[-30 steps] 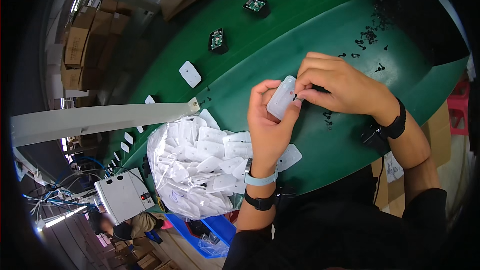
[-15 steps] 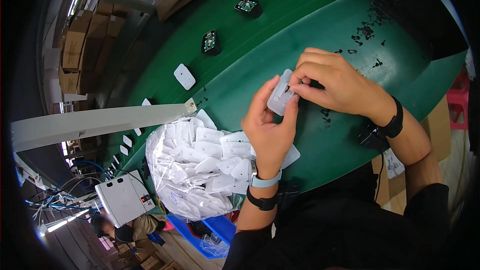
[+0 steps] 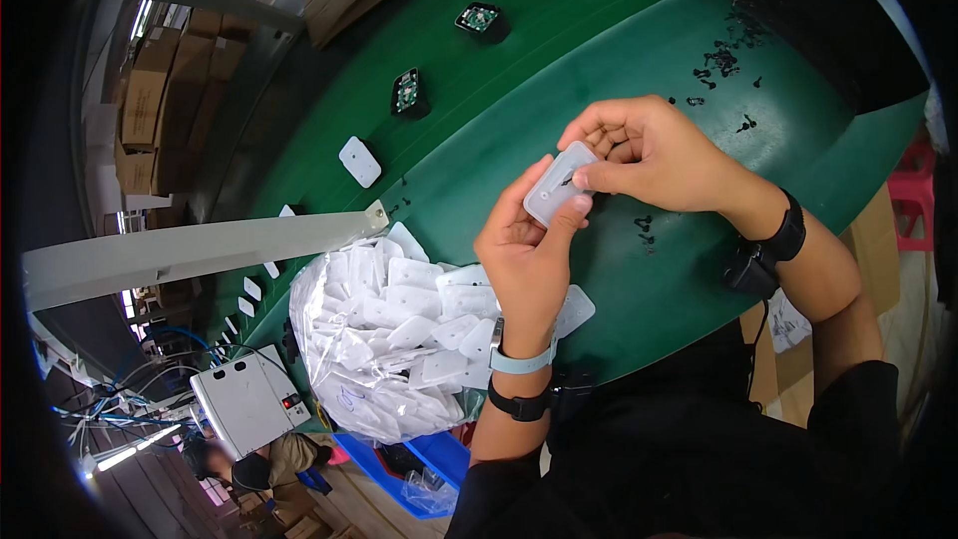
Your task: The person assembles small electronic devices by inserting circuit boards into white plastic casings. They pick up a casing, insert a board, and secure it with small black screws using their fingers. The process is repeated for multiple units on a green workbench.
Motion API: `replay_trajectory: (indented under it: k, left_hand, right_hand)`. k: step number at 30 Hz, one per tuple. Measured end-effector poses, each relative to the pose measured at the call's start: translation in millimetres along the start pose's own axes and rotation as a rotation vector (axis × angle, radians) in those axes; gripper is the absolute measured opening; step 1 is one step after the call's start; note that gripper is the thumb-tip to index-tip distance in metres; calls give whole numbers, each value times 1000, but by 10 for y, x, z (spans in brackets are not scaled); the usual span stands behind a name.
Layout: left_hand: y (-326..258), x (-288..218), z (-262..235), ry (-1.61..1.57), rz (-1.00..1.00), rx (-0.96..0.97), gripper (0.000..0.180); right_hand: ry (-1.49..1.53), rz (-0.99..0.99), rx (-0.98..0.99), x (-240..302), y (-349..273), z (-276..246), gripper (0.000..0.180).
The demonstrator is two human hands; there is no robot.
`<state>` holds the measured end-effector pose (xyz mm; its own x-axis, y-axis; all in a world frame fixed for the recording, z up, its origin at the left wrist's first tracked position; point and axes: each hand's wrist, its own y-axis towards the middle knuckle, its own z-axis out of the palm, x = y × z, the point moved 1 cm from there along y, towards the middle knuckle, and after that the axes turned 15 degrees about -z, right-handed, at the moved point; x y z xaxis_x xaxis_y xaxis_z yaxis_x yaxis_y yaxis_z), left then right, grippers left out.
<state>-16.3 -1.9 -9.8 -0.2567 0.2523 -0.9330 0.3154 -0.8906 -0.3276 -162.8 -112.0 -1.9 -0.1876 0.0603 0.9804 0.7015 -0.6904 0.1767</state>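
Observation:
A white plastic cover (image 3: 548, 202) with rounded corners is tilted up above the green work surface. My left hand (image 3: 529, 250) is closed round its left and lower edges, thumb at the bottom corner. My right hand (image 3: 649, 160) is at its upper right side, fingers curled behind the edge. Its thumb presses a small black part (image 3: 568, 181) against the cover's inner face; the thumb hides some of it. Below my right hand lie several loose small black parts (image 3: 645, 230) with stems. Beside my left wrist sits a clear plastic bag (image 3: 329, 369) full of white covers (image 3: 411, 301).
Along the green belt (image 3: 329, 90) stand black housings with circuit boards (image 3: 481, 20) and white covers (image 3: 360, 162). More black parts (image 3: 720, 62) are scattered at the far right. A metal bar (image 3: 210, 245) crosses the left side, above a white box (image 3: 249, 401). A blue bin (image 3: 429, 469) sits below.
My right thumb has moved from pinching the black part above the cover to pressing it on the cover, fingers now behind the edge. The belt's pieces have shifted slightly left.

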Motion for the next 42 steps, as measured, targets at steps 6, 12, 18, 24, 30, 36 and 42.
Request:
replay_trajectory:
  k: [6,12,18,24,30,36,42]
  left_hand:
    - [54,55,-117,-115,-112,126,22]
    - [94,-35,-239,-295,4,69,19]
    - [74,-120,-423,-622,232,-234,18]
    - [101,-171,-429,-664,291,-292,20]
    - [134,-92,-496,-716,323,-243,25]
    - [122,-117,-388,-710,263,-132,25]
    - [106,-82,-381,-761,73,168,21]
  right_hand:
    - [58,43,57,60,17,52,23]
    - [-153,-65,105,224,420,214,16]
    - [-575,-265,-39,-5,1527,444,17]
    - [-1154,-220,-42,-613,1976,1190,57]
    - [-829,-206,20,-515,1974,1037,24]
    - [-229,-273,85,233,944,406,29]
    - [-137,-262,211,230,410,257,34]
